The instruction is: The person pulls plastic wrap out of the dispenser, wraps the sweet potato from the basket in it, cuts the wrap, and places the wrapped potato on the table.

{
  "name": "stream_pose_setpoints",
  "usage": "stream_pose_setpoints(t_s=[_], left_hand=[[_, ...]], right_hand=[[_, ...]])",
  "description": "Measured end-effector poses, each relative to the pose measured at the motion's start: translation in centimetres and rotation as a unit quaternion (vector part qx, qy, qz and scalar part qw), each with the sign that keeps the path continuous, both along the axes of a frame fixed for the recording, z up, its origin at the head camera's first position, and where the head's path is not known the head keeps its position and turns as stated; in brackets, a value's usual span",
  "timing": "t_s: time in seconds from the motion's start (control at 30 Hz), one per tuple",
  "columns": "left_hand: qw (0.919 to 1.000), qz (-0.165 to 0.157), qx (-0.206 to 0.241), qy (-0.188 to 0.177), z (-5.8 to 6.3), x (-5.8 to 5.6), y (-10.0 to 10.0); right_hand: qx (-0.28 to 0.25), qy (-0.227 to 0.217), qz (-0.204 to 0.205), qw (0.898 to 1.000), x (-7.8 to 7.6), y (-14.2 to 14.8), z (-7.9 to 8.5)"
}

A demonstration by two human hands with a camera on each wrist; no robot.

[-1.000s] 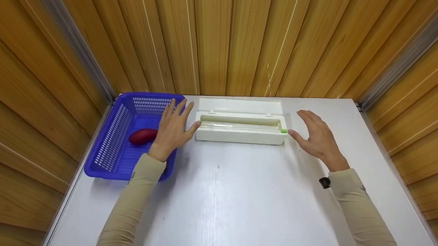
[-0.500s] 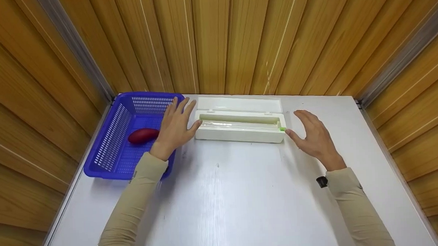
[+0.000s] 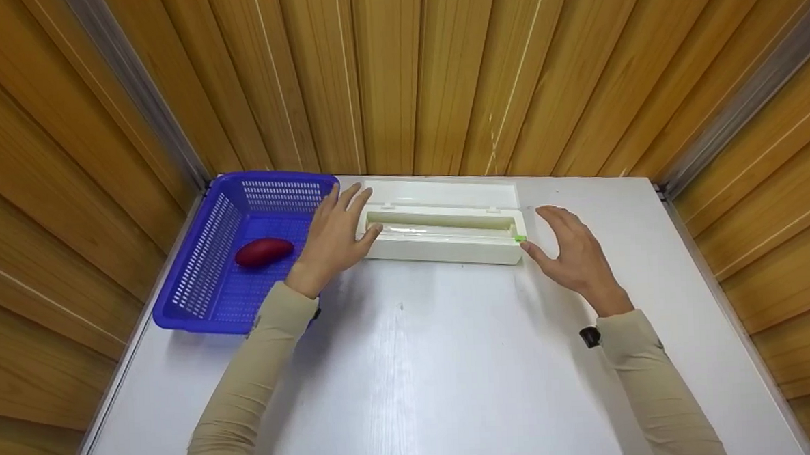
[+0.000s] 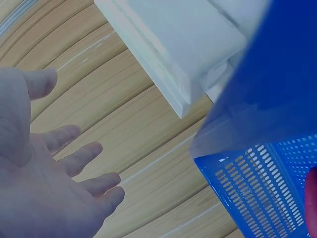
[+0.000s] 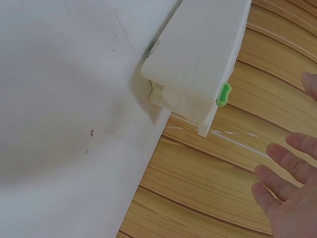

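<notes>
A white cling film dispenser box lies toward the back of the table, its lid tipped back and a roll of clear film inside. At its front right edge sits a small green slider. My left hand, fingers spread, hovers by the box's left end, its thumb overlapping that end in the head view. On the other side, my right hand is held with fingers apart, the thumb tip close to the green slider. Both hands hold nothing.
Left of the box stands a blue plastic basket with a dark red, oval, smooth object in it. The white table is bounded by wood-patterned walls at the back and sides.
My left hand has moved right, off the basket and toward the box's left end. The right hand has shifted slightly left, closer to the box.
</notes>
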State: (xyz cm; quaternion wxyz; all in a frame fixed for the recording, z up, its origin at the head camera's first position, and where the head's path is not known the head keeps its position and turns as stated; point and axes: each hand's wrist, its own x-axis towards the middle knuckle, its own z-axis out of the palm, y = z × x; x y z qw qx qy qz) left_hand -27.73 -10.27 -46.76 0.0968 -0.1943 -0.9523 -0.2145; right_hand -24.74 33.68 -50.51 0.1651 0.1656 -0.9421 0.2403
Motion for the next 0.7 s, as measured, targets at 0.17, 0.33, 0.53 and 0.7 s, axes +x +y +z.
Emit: stream_pose_setpoints(t_s=[0.17,0.33,0.53,0.7], left_hand=[[0.9998,-0.01,0.006,0.013,-0.2,0.0,0.3],[0.9993,-0.017,-0.001,0.033,-0.6,-0.1,0.7],[0.9993,-0.02,-0.001,0.031,-0.9,-0.1,1.1],[0.9989,-0.028,0.003,0.036,-1.1,0.0,1.5]], right_hand=[[-0.004,0.012,0.009,1.0,-0.1,-0.3,-0.2],[-0.013,0.019,0.017,1.0,-0.1,-0.6,-0.5],[-0.017,0.026,0.023,0.999,-0.2,-0.8,-0.8],[-0.02,0.029,0.026,0.999,-0.3,-1.0,-1.1]])
